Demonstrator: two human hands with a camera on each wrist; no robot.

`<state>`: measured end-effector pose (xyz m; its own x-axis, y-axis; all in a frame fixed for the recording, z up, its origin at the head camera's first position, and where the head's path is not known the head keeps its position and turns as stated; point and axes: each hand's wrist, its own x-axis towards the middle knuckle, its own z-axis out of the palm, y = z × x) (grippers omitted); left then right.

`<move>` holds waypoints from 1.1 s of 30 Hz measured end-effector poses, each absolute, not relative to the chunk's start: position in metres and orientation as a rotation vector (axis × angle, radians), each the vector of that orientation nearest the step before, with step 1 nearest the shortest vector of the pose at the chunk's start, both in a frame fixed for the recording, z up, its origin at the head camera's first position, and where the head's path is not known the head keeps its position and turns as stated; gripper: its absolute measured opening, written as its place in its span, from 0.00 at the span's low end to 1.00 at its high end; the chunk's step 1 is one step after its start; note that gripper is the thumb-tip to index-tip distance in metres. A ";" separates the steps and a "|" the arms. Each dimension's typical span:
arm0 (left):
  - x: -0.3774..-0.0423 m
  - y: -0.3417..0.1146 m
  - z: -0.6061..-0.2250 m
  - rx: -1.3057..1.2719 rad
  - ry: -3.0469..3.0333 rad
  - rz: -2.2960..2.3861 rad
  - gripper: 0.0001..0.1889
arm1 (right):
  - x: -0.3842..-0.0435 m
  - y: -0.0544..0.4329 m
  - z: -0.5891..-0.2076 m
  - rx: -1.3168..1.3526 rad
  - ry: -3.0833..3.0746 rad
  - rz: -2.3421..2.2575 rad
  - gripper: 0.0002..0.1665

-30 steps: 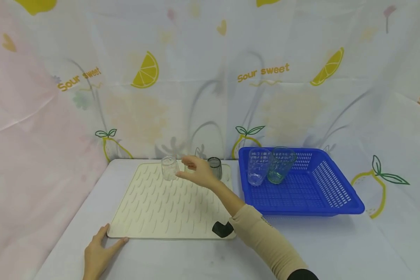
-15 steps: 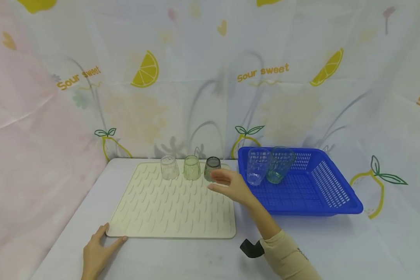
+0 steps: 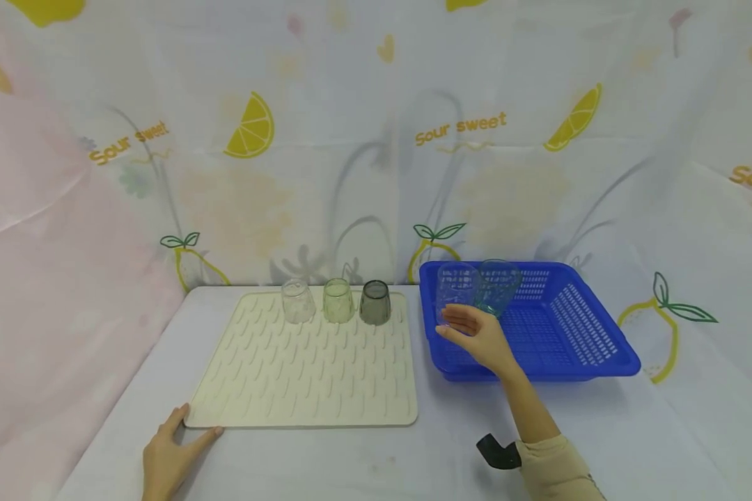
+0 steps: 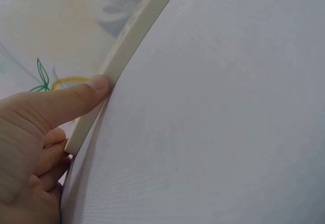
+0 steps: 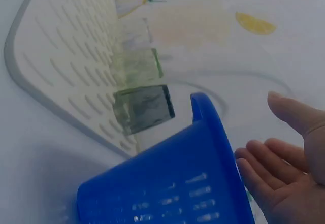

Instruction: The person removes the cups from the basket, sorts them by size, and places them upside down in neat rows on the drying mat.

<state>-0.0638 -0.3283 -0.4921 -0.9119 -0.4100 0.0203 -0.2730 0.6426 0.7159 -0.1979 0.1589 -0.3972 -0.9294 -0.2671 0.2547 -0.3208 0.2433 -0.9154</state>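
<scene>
My left hand holds the near left corner of a cream drying mat, thumb along the front edge and fingers at the left side. In the left wrist view the thumb presses on the mat's rim. My right hand, fingers apart from the thumb and nothing between them, is over the left part of a blue plastic basket. Behind it in the basket lean a tall clear glass, partly hidden, and a greenish glass. The right wrist view shows this hand beside the basket's rim.
Along the mat's back edge stand three small glasses in a row: a clear glass, a pale green glass and a dark grey glass. A lemon-print cloth hangs right behind the table.
My right hand has moved right, from beside the small glasses, past the dark one, to the basket, uncovering the row. The left hand stays at the mat's corner.
</scene>
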 end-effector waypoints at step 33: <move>-0.064 -0.327 -0.490 0.605 -2.684 -1.169 0.49 | -0.195 0.235 -0.400 0.236 -2.513 1.487 0.29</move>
